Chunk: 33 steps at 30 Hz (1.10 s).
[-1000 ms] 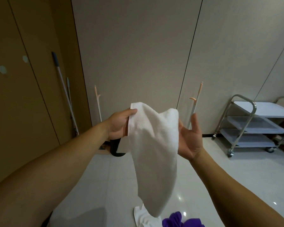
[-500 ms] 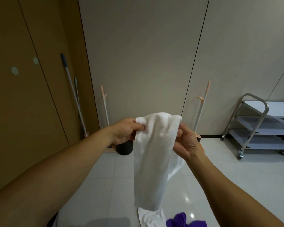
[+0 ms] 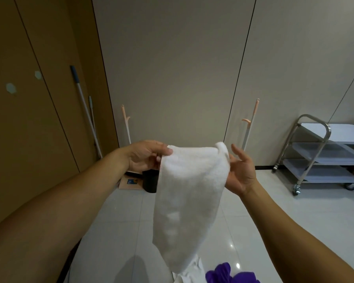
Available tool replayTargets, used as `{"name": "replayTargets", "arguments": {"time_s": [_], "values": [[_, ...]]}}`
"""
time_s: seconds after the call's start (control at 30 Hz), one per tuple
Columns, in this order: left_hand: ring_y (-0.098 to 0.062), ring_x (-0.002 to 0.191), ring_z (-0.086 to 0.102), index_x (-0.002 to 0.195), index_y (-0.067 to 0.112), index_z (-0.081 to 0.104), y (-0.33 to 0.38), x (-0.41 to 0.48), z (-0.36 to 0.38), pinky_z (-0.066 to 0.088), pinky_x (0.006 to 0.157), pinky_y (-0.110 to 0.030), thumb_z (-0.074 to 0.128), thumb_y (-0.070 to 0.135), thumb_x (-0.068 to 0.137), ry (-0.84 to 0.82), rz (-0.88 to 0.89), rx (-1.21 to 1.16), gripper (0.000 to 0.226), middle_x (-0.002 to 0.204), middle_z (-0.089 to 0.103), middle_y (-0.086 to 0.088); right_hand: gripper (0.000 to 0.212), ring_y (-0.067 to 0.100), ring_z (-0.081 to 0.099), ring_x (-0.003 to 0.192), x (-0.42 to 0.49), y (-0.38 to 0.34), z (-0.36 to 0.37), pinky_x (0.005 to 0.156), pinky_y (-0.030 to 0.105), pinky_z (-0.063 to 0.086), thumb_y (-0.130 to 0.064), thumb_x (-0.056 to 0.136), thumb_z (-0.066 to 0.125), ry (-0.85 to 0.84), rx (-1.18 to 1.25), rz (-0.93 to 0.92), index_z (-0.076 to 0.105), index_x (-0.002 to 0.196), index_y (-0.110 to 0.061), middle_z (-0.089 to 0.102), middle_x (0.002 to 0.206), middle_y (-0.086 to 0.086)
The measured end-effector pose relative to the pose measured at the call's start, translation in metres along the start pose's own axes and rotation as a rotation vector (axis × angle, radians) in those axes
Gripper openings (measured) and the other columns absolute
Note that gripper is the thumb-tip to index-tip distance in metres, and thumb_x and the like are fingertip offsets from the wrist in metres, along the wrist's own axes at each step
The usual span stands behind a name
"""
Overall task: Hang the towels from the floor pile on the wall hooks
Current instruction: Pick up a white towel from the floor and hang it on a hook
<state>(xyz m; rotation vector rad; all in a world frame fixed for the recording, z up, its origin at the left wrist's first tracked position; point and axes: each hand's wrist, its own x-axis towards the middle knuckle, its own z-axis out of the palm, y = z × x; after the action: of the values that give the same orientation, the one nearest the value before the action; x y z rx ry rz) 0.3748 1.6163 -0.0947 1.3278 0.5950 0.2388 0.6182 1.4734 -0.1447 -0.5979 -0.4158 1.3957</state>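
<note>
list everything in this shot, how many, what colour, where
white towel: 1, white, held up mid-frame, hanging down
floor towel: 1, white, floor, bottom edge
purple towel: 1, purple, floor, right of the floor towel
hexagonal wall hooks: 2, pale, brown wall, left
mop handles: 2, grey, one blue-tipped, leaning in the left corner
hooked poles: 2, white with peach tips, leaning on the beige wall
bin: 1, black, floor, behind the left hand
cardboard box: 1, tan, flat, left of the bin
trolley: 1, steel with grey shelves, right
left hand: pinches the towel's top left corner
right hand: fingers behind the top right corner, thumb clear
</note>
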Motion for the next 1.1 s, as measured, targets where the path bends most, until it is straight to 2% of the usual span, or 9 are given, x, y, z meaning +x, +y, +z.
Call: {"name": "replayTargets", "arguments": {"time_s": [0.1,0.23,0.37,0.5,0.6,0.77,0.87,0.93,1.1], "values": [[-0.022,0.078,0.054,0.089,0.011,0.066,-0.002,-0.003,-0.016,0.043,0.085,-0.036,0.062,0.032,0.088,0.062,-0.034,0.089,0.021,0.079,0.057,-0.006,0.034,0.033,0.068,0.091,-0.002,-0.008,-0.015,0.085,0.045,0.054,-0.019,0.077,0.056,0.153,-0.016,-0.029,0.069,0.103,-0.002,0.068,0.101,0.016],[-0.035,0.111,0.058,0.121,0.014,0.058,-0.018,0.01,-0.028,0.044,0.1,-0.055,0.052,0.038,0.095,0.275,0.058,-0.08,0.035,0.117,0.062,-0.014,0.027,0.031,0.071,0.08,-0.005,-0.02,-0.027,0.067,0.04,0.058,-0.006,0.075,0.059,0.383,-0.138,-0.014,0.068,0.1,-0.006,0.071,0.099,0.013],[-0.033,0.104,0.063,0.123,0.016,0.058,-0.029,0.023,-0.025,0.051,0.093,-0.049,0.049,0.039,0.098,0.521,0.058,-0.021,0.035,0.114,0.067,-0.01,0.024,0.03,0.064,0.099,-0.009,-0.034,-0.036,0.071,0.041,0.056,-0.008,0.079,0.07,0.538,-0.502,0.028,0.067,0.103,-0.013,0.064,0.107,0.008],[-0.029,0.104,0.059,0.113,0.018,0.06,-0.028,0.033,-0.032,0.048,0.095,-0.046,0.045,0.039,0.098,0.79,0.12,0.071,0.03,0.117,0.061,-0.01,0.027,0.024,0.054,0.096,-0.013,-0.045,-0.039,0.087,0.04,0.043,-0.009,0.082,0.071,0.594,-0.543,-0.04,0.067,0.109,-0.012,0.059,0.096,-0.002],[-0.03,0.102,0.058,0.103,0.017,0.06,-0.023,0.033,-0.043,0.047,0.096,-0.044,0.041,0.038,0.1,0.896,0.125,0.206,0.028,0.116,0.061,-0.013,0.035,0.026,0.052,0.102,-0.015,-0.048,-0.042,0.091,0.041,0.043,-0.004,0.087,0.065,0.629,-0.57,-0.083,0.062,0.121,-0.004,0.059,0.109,0.003],[-0.027,0.088,0.062,0.098,0.009,0.061,-0.017,0.026,-0.049,0.051,0.08,-0.038,0.052,0.024,0.092,0.787,0.026,-0.048,0.018,0.098,0.062,-0.012,0.025,0.028,0.051,0.103,-0.011,-0.047,-0.03,0.103,0.048,0.04,-0.01,0.093,0.059,0.637,-0.755,-0.109,0.064,0.117,-0.004,0.058,0.108,0.004],[-0.016,0.069,0.058,0.082,0.013,0.056,-0.015,0.014,-0.052,0.049,0.068,-0.034,0.051,0.02,0.094,0.545,-0.066,-0.171,0.015,0.077,0.052,-0.007,0.017,0.022,0.055,0.092,-0.009,-0.046,-0.029,0.087,0.037,0.05,-0.006,0.091,0.06,0.64,-0.858,-0.127,0.067,0.107,-0.007,0.061,0.091,0.001],[-0.023,0.076,0.058,0.095,0.006,0.06,-0.019,0.012,-0.057,0.05,0.073,-0.038,0.051,0.012,0.094,0.597,-0.081,-0.064,0.011,0.087,0.057,-0.011,0.018,0.016,0.055,0.079,-0.009,-0.045,-0.035,0.064,0.024,0.045,0.0,0.089,0.06,0.667,-0.938,-0.141,0.069,0.102,-0.007,0.062,0.087,0.001],[-0.031,0.093,0.06,0.119,0.002,0.06,-0.037,0.022,-0.062,0.051,0.08,-0.04,0.052,0.007,0.093,0.852,-0.05,0.06,0.027,0.11,0.062,-0.018,0.026,0.018,0.054,0.065,-0.005,-0.036,-0.048,0.057,0.026,0.046,0.008,0.081,0.063,0.704,-0.885,-0.174,0.07,0.099,-0.009,0.065,0.087,0.008]]}}
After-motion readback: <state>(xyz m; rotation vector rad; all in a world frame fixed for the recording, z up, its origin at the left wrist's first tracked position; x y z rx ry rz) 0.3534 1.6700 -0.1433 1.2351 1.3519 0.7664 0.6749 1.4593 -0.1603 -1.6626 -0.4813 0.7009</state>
